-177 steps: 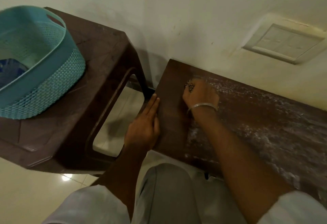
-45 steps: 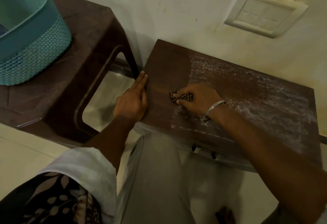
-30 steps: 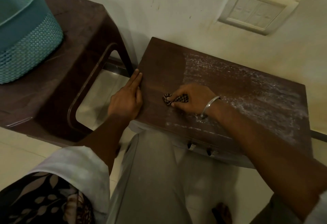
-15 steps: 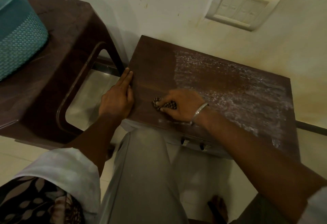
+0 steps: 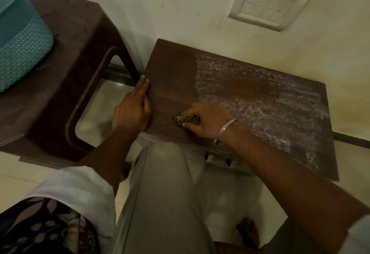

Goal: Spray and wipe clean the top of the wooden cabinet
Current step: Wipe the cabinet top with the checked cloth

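- Against the wall, wooden cabinet top (image 5: 172,77): left portion wiped dark, white spray film (image 5: 260,101) covers the rest; work rightward in overlapping strokes.
- Left grip (image 5: 133,111): flat, fingers straight on the left edge, steadying.
- Right grip (image 5: 208,122): curled around checkered cloth (image 5: 187,120) near the front edge; press evenly.

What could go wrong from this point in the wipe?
The small bunched cloth in the right hand faces white residue over most of the cabinet top, so it may smear rather than lift it. Strokes near the front edge could push residue onto the person's trousers.
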